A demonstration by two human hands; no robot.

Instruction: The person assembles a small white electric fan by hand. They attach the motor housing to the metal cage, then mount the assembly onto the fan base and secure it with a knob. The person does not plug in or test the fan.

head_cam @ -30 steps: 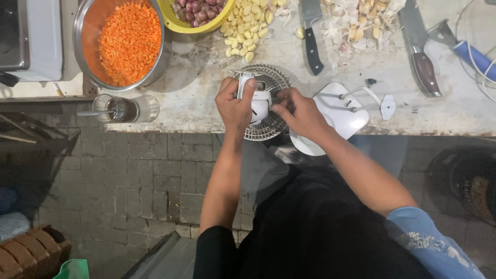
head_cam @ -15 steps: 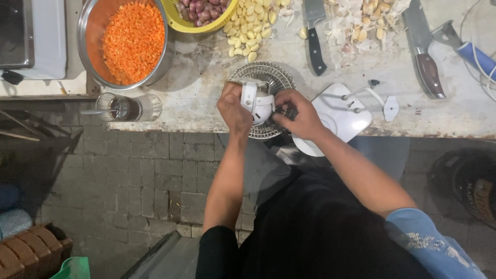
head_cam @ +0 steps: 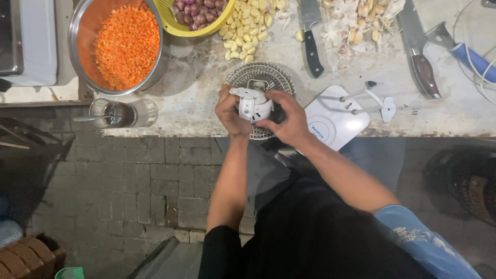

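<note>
Head camera is looking down at my two hands, which are gripping a small white plastic part (head_cam: pixel 252 105) over a round ribbed bowl (head_cam: pixel 261 77) at the near edge of the stone counter (head_cam: pixel 206 103). My left hand (head_cam: pixel 229 112) is curling around the part's left side, fingers closed on it; my right hand (head_cam: pixel 287 118) is clamping it from the right and covering the bowl's near rim. Just right of the bowl, a white lid (head_cam: pixel 330 121) is lying partly over the counter's edge, and a white blade piece (head_cam: pixel 372 101) is resting beyond it. Left of the bowl, a glass mug (head_cam: pixel 116 113) with a spoon is standing at the counter's edge. Behind the bowl, peeled garlic cloves (head_cam: pixel 245 33) are lying beside a black-handled knife (head_cam: pixel 311 41). Farther left, a steel bowl of chopped carrot (head_cam: pixel 126 46) is touching a yellow basket of shallots (head_cam: pixel 194 13). Far right of the bowl, garlic skins (head_cam: pixel 356 26) and a wooden-handled cleaver (head_cam: pixel 418 51) are lying.
</note>
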